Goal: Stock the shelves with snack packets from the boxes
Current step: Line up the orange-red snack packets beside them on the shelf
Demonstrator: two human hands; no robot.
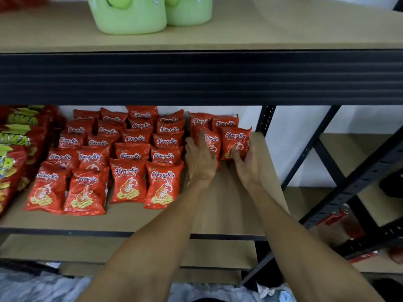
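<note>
Two hands [224, 162] hold red packets [224, 142] on shelf [229, 205].

Packets [128, 180] stand in rows on the shelf [229, 205] left of my hands. My left hand [199, 159] and right hand [247, 164] flank two packets [235, 142] at its right end, jugs [128, 16] above.

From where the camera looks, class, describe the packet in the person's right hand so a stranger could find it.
Find the middle shelf of red prawn cracker packets. Go to its right end. The held packet stands frontmost and rightmost there, gripped by the right hand.
</note>
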